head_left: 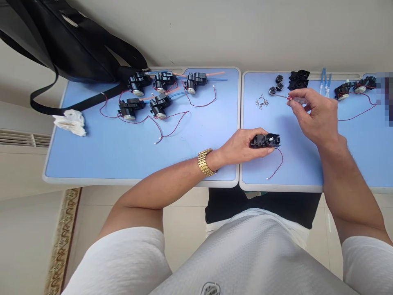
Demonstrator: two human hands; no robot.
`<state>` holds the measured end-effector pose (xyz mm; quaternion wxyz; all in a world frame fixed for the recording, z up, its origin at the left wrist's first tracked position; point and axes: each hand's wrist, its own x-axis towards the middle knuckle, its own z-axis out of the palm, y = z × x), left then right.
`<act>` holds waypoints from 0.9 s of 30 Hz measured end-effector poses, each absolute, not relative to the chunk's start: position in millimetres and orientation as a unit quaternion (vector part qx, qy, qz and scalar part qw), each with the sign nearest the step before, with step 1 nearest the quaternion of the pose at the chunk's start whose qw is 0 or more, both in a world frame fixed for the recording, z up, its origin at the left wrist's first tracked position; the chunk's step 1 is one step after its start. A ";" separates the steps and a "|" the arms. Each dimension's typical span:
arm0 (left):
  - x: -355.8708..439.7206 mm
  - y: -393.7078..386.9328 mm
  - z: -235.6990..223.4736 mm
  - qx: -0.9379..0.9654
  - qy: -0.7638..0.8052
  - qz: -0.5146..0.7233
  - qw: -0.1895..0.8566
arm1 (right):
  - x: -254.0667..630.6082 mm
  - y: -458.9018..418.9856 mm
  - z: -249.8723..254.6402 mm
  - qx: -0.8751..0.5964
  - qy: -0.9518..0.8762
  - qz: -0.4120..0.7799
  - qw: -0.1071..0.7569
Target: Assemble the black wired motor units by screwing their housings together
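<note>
My left hand (241, 146) is closed around a black plastic motor housing (266, 140), whose round opening faces up with a small white piece at its centre. A twisted red-and-black wire (281, 160) hangs from it, ending in a white connector. In my right hand (317, 112) is a screwdriver (299, 99), pinched by its clear red handle. Its shaft points left, and the tip is at a small round black part (272, 90); whether they touch I cannot tell. Close below the tip lies a small pile of screws (260, 102).
Several assembled black motor units (159, 105) with wires lie on the left blue table (107, 159). On the right table (301, 172) are black housings (299, 80), blue strips (324, 84) and more motor units (344, 90). A black bag (82, 45) and crumpled tissue (70, 122) are at far left.
</note>
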<state>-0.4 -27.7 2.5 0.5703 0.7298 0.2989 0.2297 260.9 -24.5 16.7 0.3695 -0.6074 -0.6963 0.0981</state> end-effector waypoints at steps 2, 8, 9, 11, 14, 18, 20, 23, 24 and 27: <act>0.0 -27.5 2.9 0.730 0.300 0.228 0.570 | 260.7 -24.5 16.8 -0.608 -0.695 0.100 0.370; -0.3 -27.6 2.4 0.743 0.293 0.243 0.550 | 259.8 -26.5 24.4 -0.620 -0.692 0.093 0.358; -0.5 -27.6 2.0 0.744 0.291 0.243 0.550 | 259.8 -26.9 25.5 -0.619 -0.692 0.096 0.358; -0.9 -27.8 1.5 0.743 0.289 0.239 0.555 | 259.9 -27.6 26.6 -0.615 -0.692 0.104 0.364; -1.2 -28.0 1.3 0.742 0.292 0.235 0.556 | 259.8 -28.4 26.5 -0.602 -0.691 0.105 0.385; -1.3 -28.1 0.7 0.744 0.294 0.232 0.554 | 258.7 -29.6 27.2 -0.595 -0.692 0.113 0.392; -1.3 -28.0 0.0 0.743 0.294 0.228 0.556 | 258.3 -29.9 28.0 -0.596 -0.690 0.124 0.391; -1.3 -27.9 -0.5 0.746 0.294 0.225 0.554 | 257.6 -29.9 28.9 -0.599 -0.684 0.131 0.396; -1.3 -27.9 -0.3 0.747 0.294 0.225 0.552 | 257.2 -30.0 29.1 -0.598 -0.683 0.132 0.398; -1.3 -27.9 1.0 0.752 0.293 0.225 0.545 | 255.6 -30.7 29.9 -0.585 -0.688 0.139 0.405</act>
